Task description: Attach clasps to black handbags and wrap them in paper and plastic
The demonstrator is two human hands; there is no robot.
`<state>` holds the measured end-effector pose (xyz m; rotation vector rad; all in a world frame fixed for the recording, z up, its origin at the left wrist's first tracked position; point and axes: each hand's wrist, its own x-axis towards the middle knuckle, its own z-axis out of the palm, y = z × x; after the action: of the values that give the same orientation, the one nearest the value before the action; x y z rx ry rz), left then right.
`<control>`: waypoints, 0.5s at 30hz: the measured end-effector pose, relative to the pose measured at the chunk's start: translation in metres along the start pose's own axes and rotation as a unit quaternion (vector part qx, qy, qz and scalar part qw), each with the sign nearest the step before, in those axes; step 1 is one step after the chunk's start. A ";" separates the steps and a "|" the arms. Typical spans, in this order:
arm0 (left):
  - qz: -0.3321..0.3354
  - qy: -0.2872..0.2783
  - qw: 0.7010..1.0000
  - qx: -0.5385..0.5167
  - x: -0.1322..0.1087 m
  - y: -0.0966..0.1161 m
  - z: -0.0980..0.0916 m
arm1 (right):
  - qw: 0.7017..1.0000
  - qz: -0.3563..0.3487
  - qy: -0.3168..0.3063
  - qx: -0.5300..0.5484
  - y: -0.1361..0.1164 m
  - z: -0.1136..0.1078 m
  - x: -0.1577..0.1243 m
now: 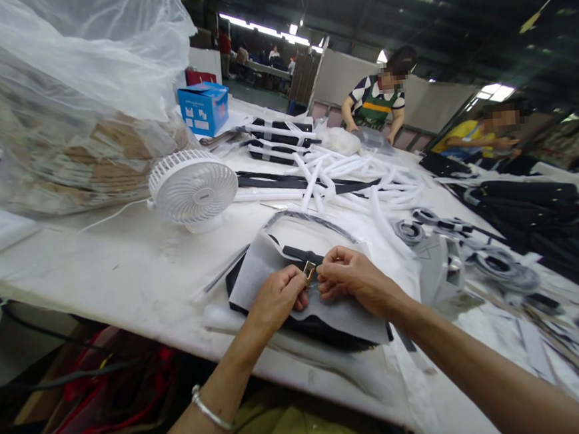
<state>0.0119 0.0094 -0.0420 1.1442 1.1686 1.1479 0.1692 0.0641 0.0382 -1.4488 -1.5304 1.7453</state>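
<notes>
Both my hands meet over a black bag (328,331) lying under a grey sheet (269,275) at the table's near edge. My left hand (277,299) is closed, pinching a small gold metal clasp (308,270) on a black strap (300,253). My right hand (352,277) is closed too, fingers pinched at the same clasp from the right. A silver bangle (210,410) rings my left wrist.
A white desk fan (193,190) stands to the left, a big plastic bag of cardboard pieces (75,107) behind it. White paper-wrapped straps (336,173), black straps and a blue box (204,107) cover the middle. Two other people (377,96) work at the far side.
</notes>
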 end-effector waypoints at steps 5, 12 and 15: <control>0.010 -0.003 1.000 -0.027 0.001 -0.002 -0.001 | 0.995 0.088 -0.047 0.006 0.000 0.000 0.001; 0.027 -0.013 0.999 -0.042 0.000 -0.003 -0.003 | 0.989 0.033 -0.091 -0.111 -0.029 -0.012 -0.010; 0.025 -0.013 0.999 -0.025 -0.002 -0.002 -0.003 | 0.993 -0.026 -0.031 -0.113 -0.037 -0.045 -0.052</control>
<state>0.0088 0.0079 -0.0439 1.1520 1.0913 1.1910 0.2160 0.0552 0.0998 -1.4553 -1.8318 1.6433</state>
